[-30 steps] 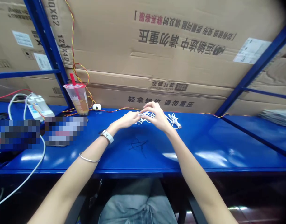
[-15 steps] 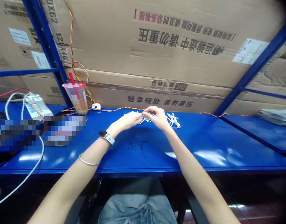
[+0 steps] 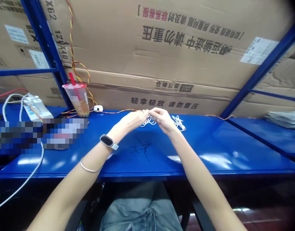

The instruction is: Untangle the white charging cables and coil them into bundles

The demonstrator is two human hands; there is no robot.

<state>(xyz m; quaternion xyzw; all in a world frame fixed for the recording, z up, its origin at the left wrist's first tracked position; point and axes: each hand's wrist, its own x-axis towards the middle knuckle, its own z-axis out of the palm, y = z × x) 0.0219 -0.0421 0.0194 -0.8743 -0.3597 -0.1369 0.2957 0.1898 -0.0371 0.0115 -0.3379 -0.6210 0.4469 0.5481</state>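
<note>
Left hand (image 3: 133,120), right hand (image 3: 163,120), seemingly pinching cable (image 3: 148,122)

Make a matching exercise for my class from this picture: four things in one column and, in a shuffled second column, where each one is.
Things:
1. Smartwatch with a dark face
2. Thin silver bangle
3. Clear plastic cup with a red straw
4. Tangled white cable

Places:
A. Between the left hand and the right hand
B. On the left forearm, farther from the hand
C. Upright on the blue metal shelf, left of the hands
D. On the left wrist

Pairs: 1-D, 2-B, 3-C, 4-A
</note>
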